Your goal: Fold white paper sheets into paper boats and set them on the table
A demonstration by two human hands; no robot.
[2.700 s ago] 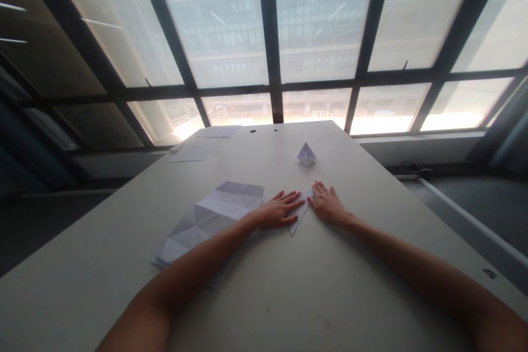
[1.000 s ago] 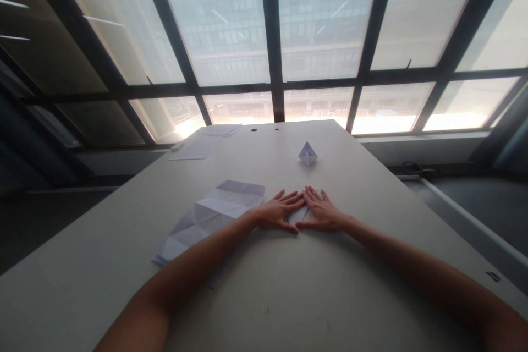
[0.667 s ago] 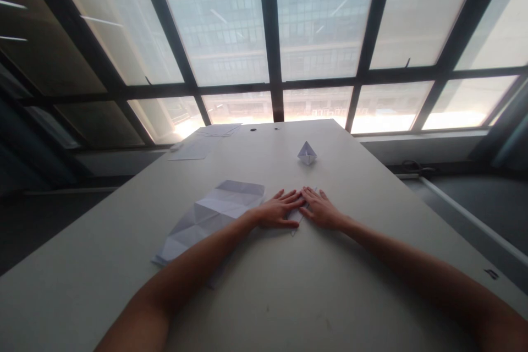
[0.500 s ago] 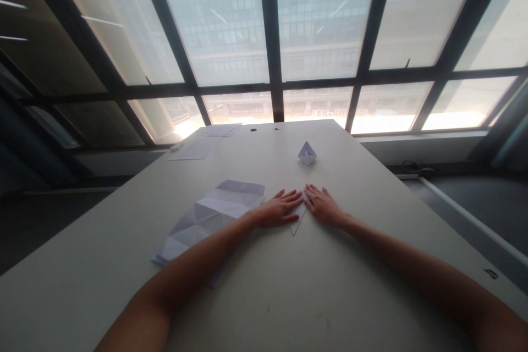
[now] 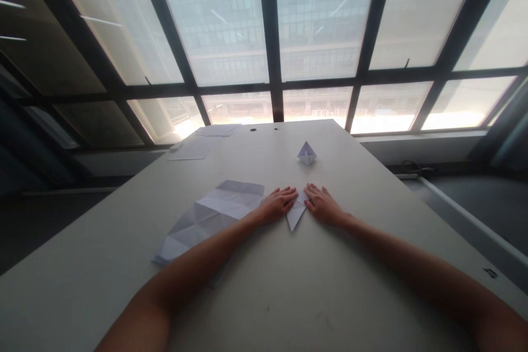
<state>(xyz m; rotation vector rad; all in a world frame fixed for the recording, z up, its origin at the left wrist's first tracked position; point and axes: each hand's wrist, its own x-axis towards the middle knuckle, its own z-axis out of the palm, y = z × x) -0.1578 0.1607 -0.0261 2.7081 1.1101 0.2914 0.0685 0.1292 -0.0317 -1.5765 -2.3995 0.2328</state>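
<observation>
A small folded piece of white paper point(image 5: 295, 216) with a point toward me lies flat on the pale table point(image 5: 289, 297). My left hand point(image 5: 277, 204) rests on its left edge with the fingers lying flat. On the paper's right edge sits my right hand point(image 5: 324, 204), fingers stretched out and pressing down. A finished folded paper boat point(image 5: 306, 153) stands farther back, beyond both hands.
A large creased, unfolded sheet point(image 5: 210, 220) lies left of my left arm. More flat sheets point(image 5: 202, 146) rest at the table's far left corner. Two dark holes point(image 5: 264, 130) mark the far edge. Big windows point(image 5: 272, 38) fill the background.
My hands drew slightly apart from the middle, so more of the folded paper's point shows between them. The left fingers slid left off the paper's centre.
</observation>
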